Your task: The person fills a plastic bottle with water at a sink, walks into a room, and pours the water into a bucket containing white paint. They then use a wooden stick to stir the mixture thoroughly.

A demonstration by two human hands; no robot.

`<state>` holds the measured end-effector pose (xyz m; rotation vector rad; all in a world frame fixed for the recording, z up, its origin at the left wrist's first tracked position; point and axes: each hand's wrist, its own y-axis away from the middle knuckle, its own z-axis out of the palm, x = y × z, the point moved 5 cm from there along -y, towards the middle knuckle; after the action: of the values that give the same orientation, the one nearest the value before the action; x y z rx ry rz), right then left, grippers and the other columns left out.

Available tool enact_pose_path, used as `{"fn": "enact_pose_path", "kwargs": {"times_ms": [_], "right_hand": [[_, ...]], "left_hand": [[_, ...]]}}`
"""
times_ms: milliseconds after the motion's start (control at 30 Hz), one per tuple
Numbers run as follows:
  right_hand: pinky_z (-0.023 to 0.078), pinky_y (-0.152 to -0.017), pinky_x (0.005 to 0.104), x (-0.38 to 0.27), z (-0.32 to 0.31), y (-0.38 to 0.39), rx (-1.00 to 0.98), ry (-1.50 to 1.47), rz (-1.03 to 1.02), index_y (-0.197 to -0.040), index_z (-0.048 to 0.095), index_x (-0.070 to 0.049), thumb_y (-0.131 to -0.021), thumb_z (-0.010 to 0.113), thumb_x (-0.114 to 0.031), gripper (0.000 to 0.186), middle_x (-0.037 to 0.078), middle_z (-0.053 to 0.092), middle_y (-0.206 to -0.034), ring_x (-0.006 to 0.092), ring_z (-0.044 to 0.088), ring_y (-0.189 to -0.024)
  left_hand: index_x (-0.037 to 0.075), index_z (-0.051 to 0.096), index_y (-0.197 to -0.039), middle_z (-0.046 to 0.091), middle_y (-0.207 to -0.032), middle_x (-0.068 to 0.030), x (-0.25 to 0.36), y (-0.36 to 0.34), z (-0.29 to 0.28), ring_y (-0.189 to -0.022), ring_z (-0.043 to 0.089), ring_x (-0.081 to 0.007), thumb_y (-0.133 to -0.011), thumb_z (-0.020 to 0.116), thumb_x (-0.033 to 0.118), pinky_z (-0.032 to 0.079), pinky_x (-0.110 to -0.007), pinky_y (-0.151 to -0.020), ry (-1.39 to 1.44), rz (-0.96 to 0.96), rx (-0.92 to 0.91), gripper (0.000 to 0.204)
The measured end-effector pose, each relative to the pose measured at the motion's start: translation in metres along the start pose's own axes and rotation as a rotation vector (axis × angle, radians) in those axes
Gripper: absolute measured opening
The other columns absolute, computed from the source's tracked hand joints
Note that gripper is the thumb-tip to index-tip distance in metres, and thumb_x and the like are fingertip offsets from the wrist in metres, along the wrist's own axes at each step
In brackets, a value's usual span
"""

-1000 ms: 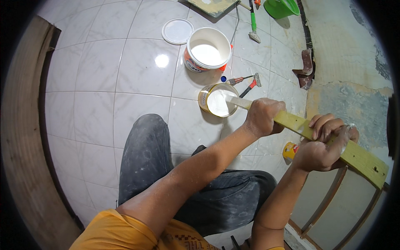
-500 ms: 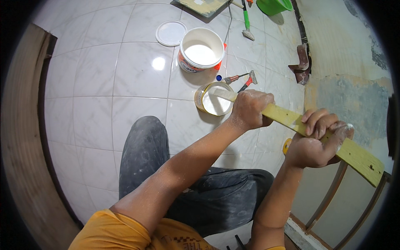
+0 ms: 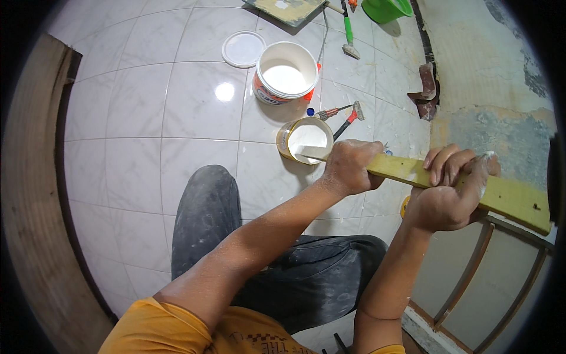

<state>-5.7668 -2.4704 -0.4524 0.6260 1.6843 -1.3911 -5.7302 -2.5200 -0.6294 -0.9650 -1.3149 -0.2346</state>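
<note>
A long yellow-green wooden slat (image 3: 400,169) runs slantwise through both of my hands. My left hand (image 3: 354,167) wraps round it near its white-coated end, which dips into an open can (image 3: 285,150) of white paint-like stuff. Farther along, my right hand (image 3: 451,192) grips the same slat, fingers over the top; white smears mark the fingers. Beyond my right hand, the other end reaches toward the wall. Whether the white end touches the bottom of the can cannot be seen.
Behind the can stands a larger white bucket (image 3: 268,93), its lid (image 3: 243,49) beside it. A screwdriver (image 3: 330,112), a red-and-black scraper (image 3: 349,119) and a green-handled scraper (image 3: 349,38) lie on the tiles. A green bucket (image 3: 383,10) stands far right; a wooden plank (image 3: 38,177) edges the left.
The slat has turned: its white end has moved nearer to me inside the can, while its far right end has swung up and away. My left hand has shifted slightly nearer.
</note>
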Motion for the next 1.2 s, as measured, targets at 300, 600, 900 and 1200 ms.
{"fn": "enact_pose_path", "kwargs": {"times_ms": [300,600,900,1200], "right_hand": [[0.040,-0.045,0.0279,0.003,0.010,0.003,0.001,0.100,-0.159,-0.092,0.039,-0.008,-0.112,0.044,-0.017,0.022,0.001,0.034,-0.058,0.0110,0.037,-0.045],[0.035,-0.045,0.0262,-0.005,0.013,0.006,-0.027,0.004,-0.007,-0.091,0.037,-0.010,-0.113,0.043,-0.020,0.025,0.001,0.034,-0.058,0.0108,0.033,-0.045],[0.037,-0.045,0.0278,-0.003,0.014,0.010,-0.016,-0.006,-0.163,-0.091,0.039,-0.007,-0.112,0.047,-0.019,0.026,0.003,0.038,-0.058,0.0119,0.039,-0.045],[0.031,-0.042,0.0258,-0.007,0.019,0.006,0.020,0.122,-0.083,-0.088,0.036,-0.008,-0.110,0.050,-0.014,0.027,0.001,0.035,-0.056,0.0098,0.036,-0.045]], "left_hand": [[0.010,0.060,-0.078,0.063,-0.068,-0.0140,-0.017,-0.023,0.013,-0.064,0.065,-0.0365,-0.075,0.075,0.022,0.051,-0.045,-0.060,0.052,0.091,0.079,0.019],[0.009,0.060,-0.084,0.065,-0.071,-0.0153,-0.002,0.001,-0.002,-0.069,0.068,-0.0385,-0.075,0.078,0.029,0.054,-0.047,-0.063,0.009,-0.004,-0.043,0.028],[0.008,0.052,-0.068,0.055,-0.060,-0.0145,-0.013,-0.025,-0.005,-0.055,0.058,-0.0361,-0.081,0.075,0.017,0.045,-0.044,-0.052,0.031,0.193,0.088,0.028],[0.008,0.058,-0.078,0.062,-0.069,-0.0158,-0.016,-0.012,0.019,-0.067,0.065,-0.0400,-0.075,0.077,0.025,0.052,-0.046,-0.061,0.118,0.024,0.006,0.025]]}}
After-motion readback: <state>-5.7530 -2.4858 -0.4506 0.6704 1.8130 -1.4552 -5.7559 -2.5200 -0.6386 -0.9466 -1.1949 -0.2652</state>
